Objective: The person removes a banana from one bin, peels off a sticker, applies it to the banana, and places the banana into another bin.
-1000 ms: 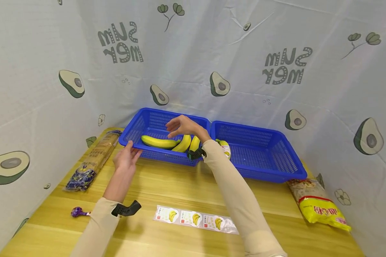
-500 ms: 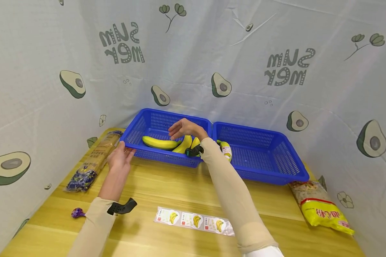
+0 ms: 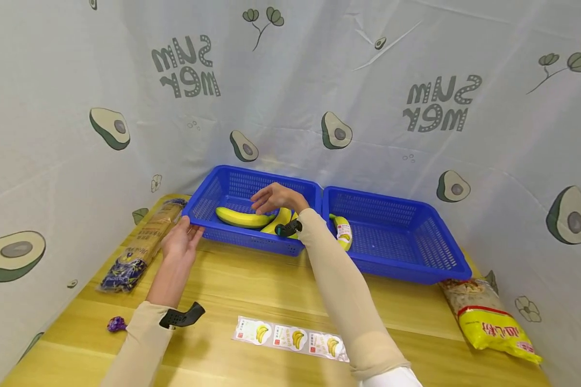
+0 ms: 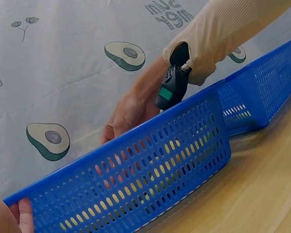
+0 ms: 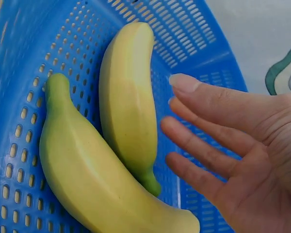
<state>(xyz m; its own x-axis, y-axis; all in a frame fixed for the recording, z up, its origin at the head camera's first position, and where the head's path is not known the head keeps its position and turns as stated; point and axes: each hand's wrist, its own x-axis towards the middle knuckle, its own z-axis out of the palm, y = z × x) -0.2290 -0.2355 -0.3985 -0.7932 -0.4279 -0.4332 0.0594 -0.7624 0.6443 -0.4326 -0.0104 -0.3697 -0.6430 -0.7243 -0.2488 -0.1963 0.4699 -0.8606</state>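
Observation:
My left hand (image 3: 178, 240) holds the front left corner of the left blue basket (image 3: 256, 240), thumb at the rim and fingers against the outer wall. In the left wrist view its fingers (image 4: 25, 214) show low at the left. My right hand (image 3: 277, 198) hovers inside this basket with fingers spread and nothing in them. Beside those fingers, in the right wrist view, are a banana (image 5: 128, 87) and a second banana (image 5: 97, 174), apart from the hand. From the head, one banana (image 3: 244, 218) lies lengthwise; others are partly covered by my right wrist.
A right blue basket (image 3: 392, 269) adjoins it, holding a banana with a label (image 3: 343, 232). A strip of banana stickers (image 3: 290, 338) lies in front. A noodle packet (image 3: 142, 244) and purple lollipop (image 3: 117, 323) are left; a yellow food bag (image 3: 494, 325) is right.
My left hand has shifted left along the basket's front rim to its corner. My right hand stays above the bananas, its fingers slightly lower. The view has shifted slightly.

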